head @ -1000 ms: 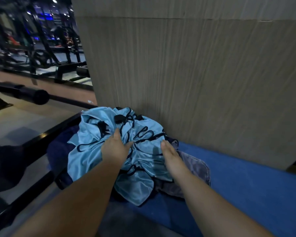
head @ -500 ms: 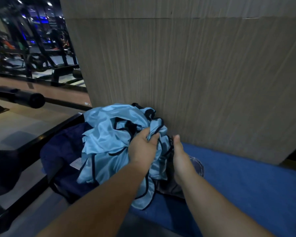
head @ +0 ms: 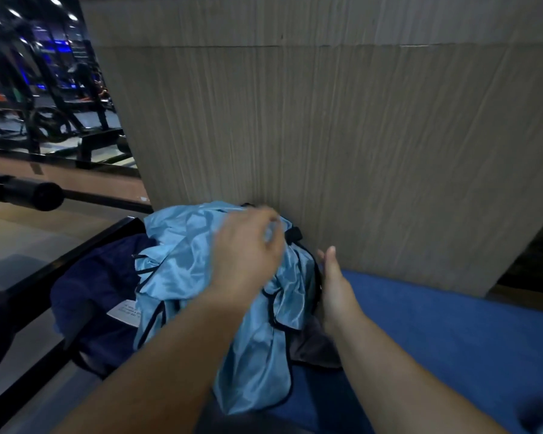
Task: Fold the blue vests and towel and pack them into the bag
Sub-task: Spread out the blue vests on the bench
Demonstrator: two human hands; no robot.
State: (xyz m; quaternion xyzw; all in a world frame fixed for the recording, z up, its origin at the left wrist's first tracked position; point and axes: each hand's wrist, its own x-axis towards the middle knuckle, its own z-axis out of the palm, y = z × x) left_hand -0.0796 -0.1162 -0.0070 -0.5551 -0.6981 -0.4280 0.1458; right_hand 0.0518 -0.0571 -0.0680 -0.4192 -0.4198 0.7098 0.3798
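Observation:
A crumpled pile of light blue vests (head: 182, 277) with black trim lies on a blue padded surface (head: 452, 339) against the wall. My left hand (head: 248, 255) lies on top of the pile, its fingers curled over the fabric at the far edge, blurred by motion. With straight fingers, my right hand (head: 334, 286) presses flat against the pile's right side. A dark navy cloth (head: 88, 292) with a white label (head: 124, 311) lies under the pile on the left. Dark grey fabric (head: 314, 346) shows beneath the vests near my right wrist.
A tall beige panelled wall (head: 358, 151) stands right behind the pile. A black metal rail (head: 76, 255) runs along the left edge, with a black bar end (head: 44, 195) beyond it. Gym machines (head: 60, 114) stand at the far left.
My left hand has moved up and right across the pile toward the wall, dragging blue fabric with it. The navy cloth and its label now show. My right hand stays at the pile's right side.

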